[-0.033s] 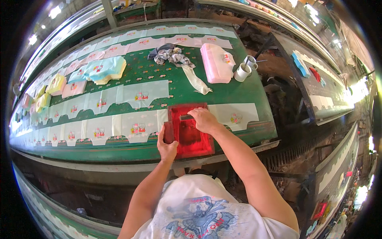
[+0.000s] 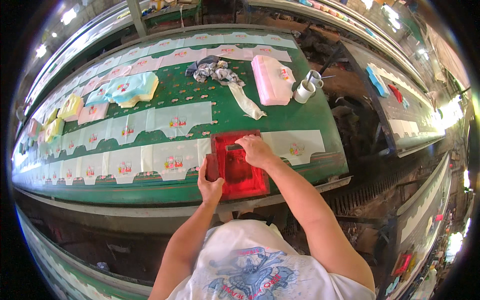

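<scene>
A red-stained screen-printing frame [image 2: 245,192] lies at the near edge of the green table, over the row of pale cloth pieces. My left hand [image 2: 210,186] grips the red block [image 2: 212,167] on the frame's left side, thumb on the near end and fingers along its outer side. Inside the frame, toward its far end, my right hand [image 2: 256,151] is closed on a squeegee [image 2: 233,147], of which only a narrow edge shows. Dark red ink [image 2: 240,172] covers the mesh below it. Right of the frame lies a pale cloth piece [image 2: 296,146] with a small printed figure.
Printed cloth pieces [image 2: 174,159] line the long green table [image 2: 172,92]. Beyond the frame lie a crumpled rag [image 2: 220,72], a pink cloth stack [image 2: 270,82] and two white containers [image 2: 304,92]. Blue and yellow cloth stacks [image 2: 131,87] sit farther left. Another table [image 2: 400,100] stands at right.
</scene>
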Motion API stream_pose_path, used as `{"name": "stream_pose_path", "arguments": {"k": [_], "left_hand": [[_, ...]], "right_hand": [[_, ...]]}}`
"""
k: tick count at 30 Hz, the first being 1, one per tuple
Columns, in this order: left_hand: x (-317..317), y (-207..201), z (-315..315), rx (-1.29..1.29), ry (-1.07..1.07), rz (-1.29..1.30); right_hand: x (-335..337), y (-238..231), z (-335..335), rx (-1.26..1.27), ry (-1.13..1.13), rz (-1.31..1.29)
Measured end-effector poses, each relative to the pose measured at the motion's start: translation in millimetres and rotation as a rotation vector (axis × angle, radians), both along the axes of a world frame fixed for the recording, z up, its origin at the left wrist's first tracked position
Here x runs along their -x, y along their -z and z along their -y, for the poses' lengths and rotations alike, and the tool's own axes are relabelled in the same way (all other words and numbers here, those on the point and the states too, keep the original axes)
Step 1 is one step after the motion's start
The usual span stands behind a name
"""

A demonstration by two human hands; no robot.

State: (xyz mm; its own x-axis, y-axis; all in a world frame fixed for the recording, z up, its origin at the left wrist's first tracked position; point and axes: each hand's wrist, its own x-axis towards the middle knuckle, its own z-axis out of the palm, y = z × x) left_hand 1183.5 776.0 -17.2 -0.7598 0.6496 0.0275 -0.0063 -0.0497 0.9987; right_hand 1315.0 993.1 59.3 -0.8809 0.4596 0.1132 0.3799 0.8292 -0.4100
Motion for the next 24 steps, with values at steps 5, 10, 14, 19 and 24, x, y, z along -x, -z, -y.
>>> {"name": "stream_pose_path", "arguments": {"k": [5,10,14,19,24], "left_hand": [[5,-4,-5,-0.025,0.032,0.041],[5,18,-8,-0.050,-0.032,0.006],[-4,-6,-8,-0.032,-0.010,-0.014],[3,0,-10,0.063,-0.005,-0.212],[-3,-11,-14,0.007,-0.023,-0.239]], "right_hand": [[-15,10,34,-0.147,-0.034,0.043],[-54,4,93,-0.162,-0.068,0.043],[-74,6,121,-0.157,-0.066,-0.002],[-87,4,126,-0.124,-0.119,0.047],[-111,4,128,0.034,0.034,-0.138]]}}
